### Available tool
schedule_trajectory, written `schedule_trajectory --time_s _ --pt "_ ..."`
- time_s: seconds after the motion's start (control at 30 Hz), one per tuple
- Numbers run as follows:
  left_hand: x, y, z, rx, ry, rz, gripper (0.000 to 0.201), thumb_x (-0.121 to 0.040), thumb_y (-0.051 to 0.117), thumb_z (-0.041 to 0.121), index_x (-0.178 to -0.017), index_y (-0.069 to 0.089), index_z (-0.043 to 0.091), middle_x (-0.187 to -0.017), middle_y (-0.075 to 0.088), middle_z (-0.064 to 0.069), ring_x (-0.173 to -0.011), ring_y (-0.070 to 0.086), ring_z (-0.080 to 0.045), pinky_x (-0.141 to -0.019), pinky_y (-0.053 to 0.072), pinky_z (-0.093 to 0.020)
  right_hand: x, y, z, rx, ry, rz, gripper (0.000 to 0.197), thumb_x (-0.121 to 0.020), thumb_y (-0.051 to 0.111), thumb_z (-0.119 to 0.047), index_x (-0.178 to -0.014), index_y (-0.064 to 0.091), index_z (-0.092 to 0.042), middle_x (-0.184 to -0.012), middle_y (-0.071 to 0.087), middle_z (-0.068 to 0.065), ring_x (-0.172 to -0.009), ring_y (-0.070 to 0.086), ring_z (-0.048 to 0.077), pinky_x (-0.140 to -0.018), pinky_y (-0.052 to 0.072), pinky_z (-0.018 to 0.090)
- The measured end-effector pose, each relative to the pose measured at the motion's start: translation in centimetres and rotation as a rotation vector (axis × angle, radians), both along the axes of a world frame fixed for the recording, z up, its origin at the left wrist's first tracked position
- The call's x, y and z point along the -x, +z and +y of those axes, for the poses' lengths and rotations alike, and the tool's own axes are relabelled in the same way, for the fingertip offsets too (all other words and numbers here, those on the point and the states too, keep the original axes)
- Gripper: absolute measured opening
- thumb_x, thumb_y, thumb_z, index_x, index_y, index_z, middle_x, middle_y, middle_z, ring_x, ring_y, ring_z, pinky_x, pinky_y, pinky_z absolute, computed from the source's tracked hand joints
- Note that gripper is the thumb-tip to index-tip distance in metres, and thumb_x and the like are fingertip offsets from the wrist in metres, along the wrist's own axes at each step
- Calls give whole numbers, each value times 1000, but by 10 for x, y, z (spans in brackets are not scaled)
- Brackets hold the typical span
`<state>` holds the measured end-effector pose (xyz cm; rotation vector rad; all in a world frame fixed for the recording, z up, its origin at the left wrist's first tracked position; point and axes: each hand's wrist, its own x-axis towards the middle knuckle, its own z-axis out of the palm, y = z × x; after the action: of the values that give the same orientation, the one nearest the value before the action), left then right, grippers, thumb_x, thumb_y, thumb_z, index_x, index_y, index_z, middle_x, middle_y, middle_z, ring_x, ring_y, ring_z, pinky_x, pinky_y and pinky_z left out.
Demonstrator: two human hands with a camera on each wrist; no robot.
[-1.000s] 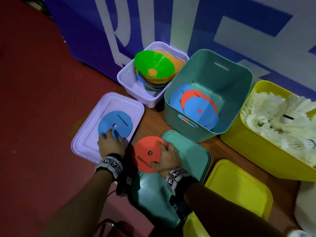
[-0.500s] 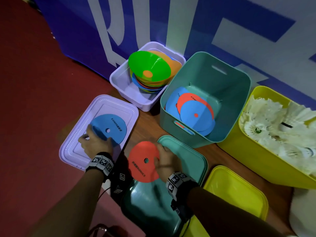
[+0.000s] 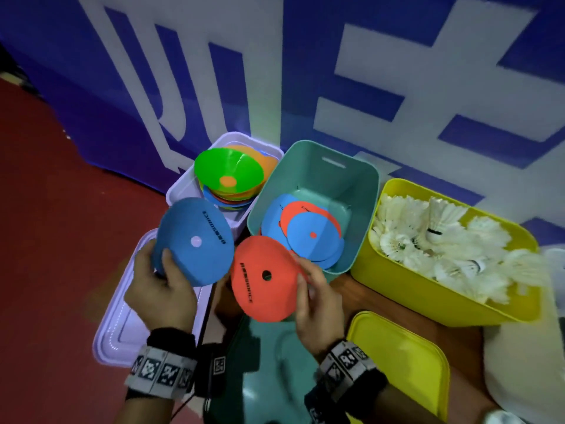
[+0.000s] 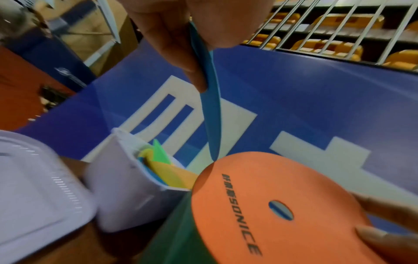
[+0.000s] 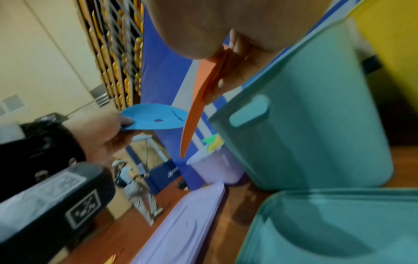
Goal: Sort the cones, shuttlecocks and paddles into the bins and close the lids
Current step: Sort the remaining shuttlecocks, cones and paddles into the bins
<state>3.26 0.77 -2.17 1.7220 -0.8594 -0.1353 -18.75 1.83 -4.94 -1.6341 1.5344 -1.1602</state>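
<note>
Both hands pinch flat discs: left hand [image 3: 159,286] holds the blue disc [image 3: 194,241], right hand [image 3: 318,304] the orange disc [image 3: 263,278]. Head view: both discs, lying on lids a second ago, are now lifted, ready for the teal bin [image 3: 360,179] at 1 o'clock. Left wrist view: discs' edges nearly touch. Right wrist view: bin rim close at 3 o'clock; room above looks open.

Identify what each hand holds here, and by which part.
Left hand pinches the blue disc at its near rim; right hand pinches the red-orange disc at its right rim.
</note>
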Motion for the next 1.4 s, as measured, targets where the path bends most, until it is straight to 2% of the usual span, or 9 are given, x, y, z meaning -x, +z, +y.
schedule_trajectory --time_s 0.17,0.3,0.47,0.73,0.87,0.97,1.13,1.3,1.4 --pt "46 16 -43 -3 -198 171 35 -91 55 31 -120 62 13 -101 69 -12 -83 61 -25 -72 43 -30 50 14 -26 52 -265 -198 30 -99 46 -29 -126 57 -35 -94 70 -15 -79 66 6 -67 56 37" --pt "90 23 -83 -185 -379 263 37 -87 56 18 -124 59 16 -108 68 -10 -90 60 -24 -77 41 -27 83 19 -52 -50 -369 -234 32 -95 42 -40 -123 46 -53 -96 69 -23 -85 70 13 -70 58 52" --pt "115 -18 -129 -340 -565 194 53 -73 48 26 -122 50 44 -111 72 -7 -94 70 -34 -81 59 -53 97 23 -80 -103 -332 -154 35 -97 37 -40 -131 40 -49 -93 67 -15 -78 72 19 -67 60 50" --pt "132 -19 -155 -581 -634 81 27 -86 55 8 -110 66 14 -98 72 -19 -91 69 -39 -83 56 -46 79 26 -127 -206 -351 -324 37 -102 42 -24 -137 40 -37 -108 63 -6 -85 71 15 -71 63 42" --pt "133 -9 -145 -494 -524 -29 37 -86 60 6 -122 67 8 -114 69 -25 -106 64 -43 -92 48 -45 79 8 -147 -492 -278 -325 70 -77 51 -37 -145 42 -23 -95 66 -8 -91 68 23 -90 56 42" --pt "133 -18 -136 -416 -562 28 38 -86 61 5 -123 66 6 -114 71 -18 -105 68 -33 -96 51 -44 85 -3 -131 -473 -250 -281 63 -71 54 -47 -129 60 -25 -114 70 -4 -107 67 21 -95 54 46" --pt "157 -15 -106 -314 -606 50 30 -86 58 0 -111 68 13 -107 73 -6 -94 69 -25 -91 53 -40 97 10 -72 -356 -276 -410 39 -78 65 -48 -113 67 -30 -109 72 -8 -101 70 15 -91 57 44" --pt "200 -14 -62 -240 -784 100 31 -87 59 -3 -105 64 22 -102 71 -2 -91 67 -20 -80 52 -33 135 16 -7 -315 -347 -442 17 -96 63 -21 -113 67 -19 -101 71 3 -85 72 19 -68 54 21" --pt "225 -20 -27 -244 -890 97 31 -88 61 -2 -105 65 24 -100 71 1 -91 67 -15 -72 46 -26 160 8 33 -375 -440 -456 14 -98 59 -21 -110 66 -16 -90 70 4 -72 71 11 -62 57 27"
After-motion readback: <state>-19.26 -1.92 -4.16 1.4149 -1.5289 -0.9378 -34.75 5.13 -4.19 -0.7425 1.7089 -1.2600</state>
